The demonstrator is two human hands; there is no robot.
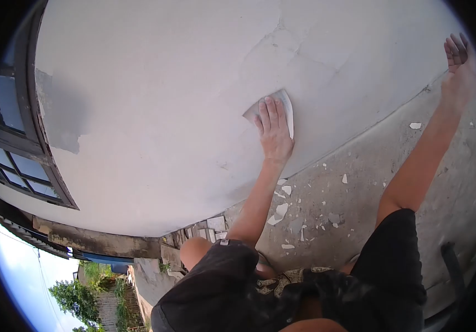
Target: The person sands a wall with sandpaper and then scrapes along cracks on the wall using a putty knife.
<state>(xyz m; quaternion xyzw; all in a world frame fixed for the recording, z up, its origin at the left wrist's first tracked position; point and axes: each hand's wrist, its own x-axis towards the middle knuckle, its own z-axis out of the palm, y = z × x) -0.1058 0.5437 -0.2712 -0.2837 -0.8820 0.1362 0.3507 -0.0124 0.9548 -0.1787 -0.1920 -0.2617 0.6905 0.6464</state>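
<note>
My left hand (274, 135) presses a curved sheet of grey sandpaper (253, 109) against the pale wall (155, 122). Its fingers lie over the sheet, whose lighter edge bends away from the wall on the right; the thumb is hidden. Far off at the upper right, my right hand (457, 60) is held out with its fingers extended. Nothing shows in it, and I cannot tell whether it touches the wall. Faint cracks and patchy marks run across the wall above the sandpaper.
Flakes of paint or plaster (278, 213) litter the concrete floor (354, 193) along the wall's base. Dark-framed windows (24, 169) and a grey patch (63, 113) are at the left. Broken tiles or bricks (215, 223) lie near my knee, with plants (74, 299) beyond.
</note>
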